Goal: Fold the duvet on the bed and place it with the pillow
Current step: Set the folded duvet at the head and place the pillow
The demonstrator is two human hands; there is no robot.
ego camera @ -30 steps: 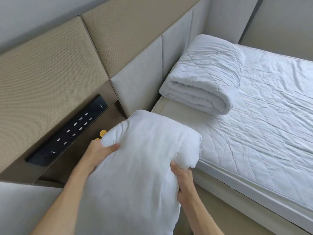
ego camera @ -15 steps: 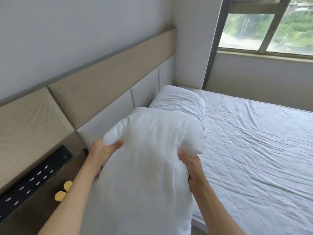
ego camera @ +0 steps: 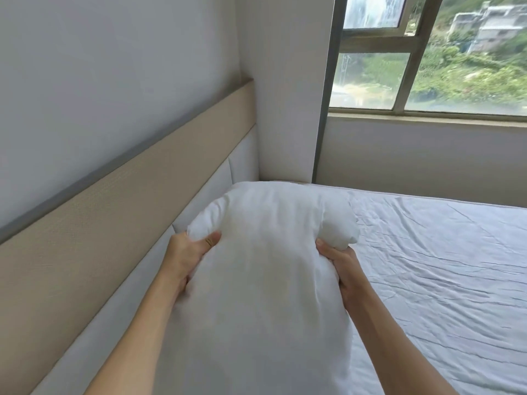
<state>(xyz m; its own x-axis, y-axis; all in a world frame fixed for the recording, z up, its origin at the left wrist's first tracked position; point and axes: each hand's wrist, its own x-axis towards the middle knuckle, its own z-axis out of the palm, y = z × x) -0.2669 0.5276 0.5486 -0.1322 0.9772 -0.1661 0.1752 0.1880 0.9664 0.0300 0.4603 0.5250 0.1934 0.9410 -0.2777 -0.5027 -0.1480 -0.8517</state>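
Head view: pillow (ego camera: 265, 280) fills centre frame, white, soft, puffy, smooth cotton-like cover, far corners bulging into rounded lobes. Left hand (ego camera: 186, 256) grips its left edge at 9 o'clock, thumb flat on top, fingers hidden underneath. Right hand (ego camera: 340, 265) grips the right edge at 3 o'clock, fingers curled into the fabric and bunching it. Pillow held lengthwise, raised over the bed's head end.

Sheet (ego camera: 445, 269) at 3 to 4 o'clock, white, crinkled, fine creases running across. Headboard (ego camera: 119, 223) at 9 o'clock: woven beige band over padded pale panels, grey trim above. Window (ego camera: 427, 52) at 1 o'clock, metal frame, greenery outside.

Versus half a second ago: view has tilted up; folded duvet, then visible behind the pillow, is now hidden; black switch panel and yellow object have left the frame.
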